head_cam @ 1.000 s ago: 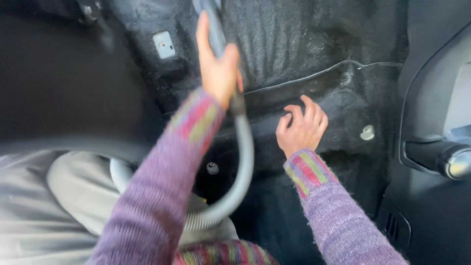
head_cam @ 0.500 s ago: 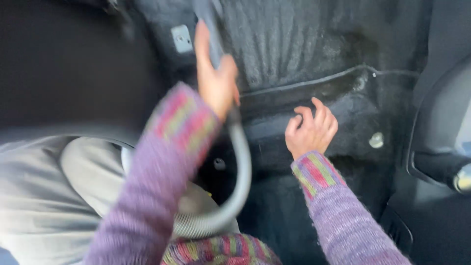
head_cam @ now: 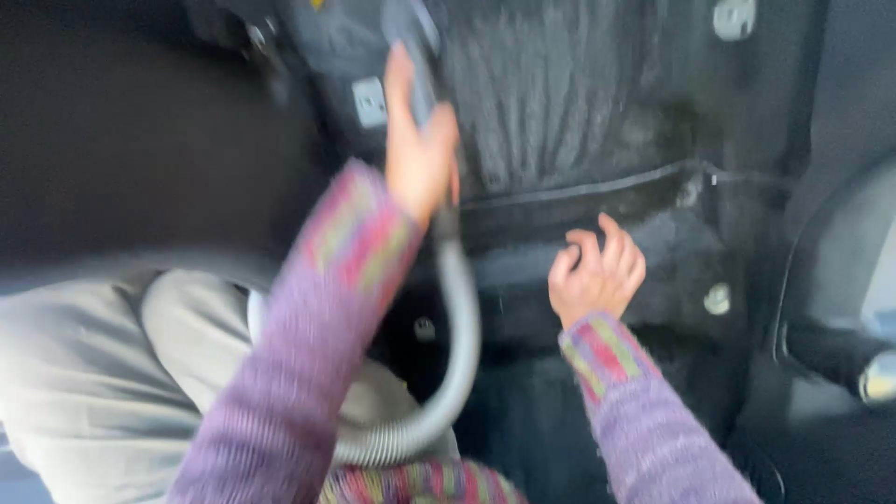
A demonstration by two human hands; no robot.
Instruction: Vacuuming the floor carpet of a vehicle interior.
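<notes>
My left hand (head_cam: 418, 154) grips the grey tube of a vacuum hose (head_cam: 459, 317), which curves down from the hand and back toward my lap. The tube's upper end runs out of view at the top, over the black carpet (head_cam: 560, 103) of a car floor. My right hand (head_cam: 595, 275) rests with fingers spread on the dark carpet, to the right of the hose and just below a raised seam (head_cam: 597, 187). Both arms wear purple knit sleeves with striped cuffs. The picture is blurred.
A dark seat (head_cam: 140, 140) fills the upper left. My beige trousers (head_cam: 84, 373) lie at the lower left. A round metal fastener (head_cam: 717, 299) sits on the carpet right of my right hand. Dark plastic trim with a chrome part (head_cam: 877, 373) lines the right edge.
My left hand with the hose tube has slid a little to the right and forward over the carpet. My right hand stays pressed on the carpet in about the same place.
</notes>
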